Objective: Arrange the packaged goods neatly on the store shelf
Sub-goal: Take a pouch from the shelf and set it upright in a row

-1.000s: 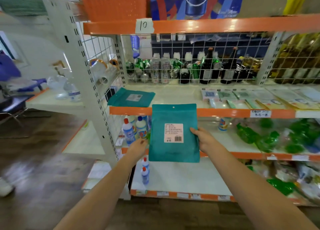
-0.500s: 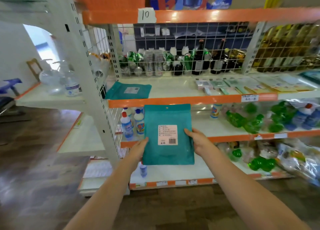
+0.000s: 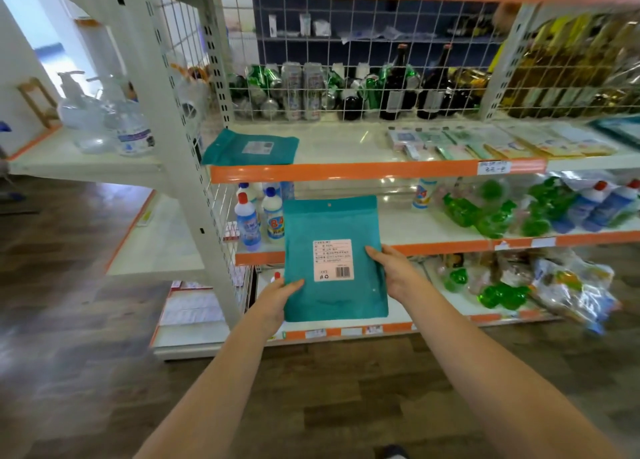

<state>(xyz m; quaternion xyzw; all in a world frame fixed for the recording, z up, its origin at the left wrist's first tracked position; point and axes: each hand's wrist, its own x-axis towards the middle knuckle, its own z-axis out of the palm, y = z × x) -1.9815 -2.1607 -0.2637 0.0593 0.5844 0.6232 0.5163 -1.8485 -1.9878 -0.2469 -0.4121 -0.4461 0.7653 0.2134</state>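
I hold a flat teal pouch (image 3: 332, 230) with a pink barcode label upright in front of the shelving. My left hand (image 3: 277, 299) grips its lower left edge, thumb on the front. My right hand (image 3: 394, 271) grips its right edge at mid height. A second teal pouch (image 3: 251, 147) lies flat at the left end of the orange-edged shelf (image 3: 346, 169) above. Several flat pale packets (image 3: 485, 141) lie on the right part of that same shelf.
Behind a wire grid stand cans and dark bottles (image 3: 346, 91). White cleaner bottles (image 3: 258, 212) and green bagged goods (image 3: 485, 212) fill the shelf below. A white upright post (image 3: 180, 147) divides off a side shelf with clear pump bottles (image 3: 104, 119). Wood floor lies underfoot.
The pouch and both hands have sunk from level with the upper orange shelf edge to the lower shelves. The view has tilted down and shifted left; the grips are unchanged.
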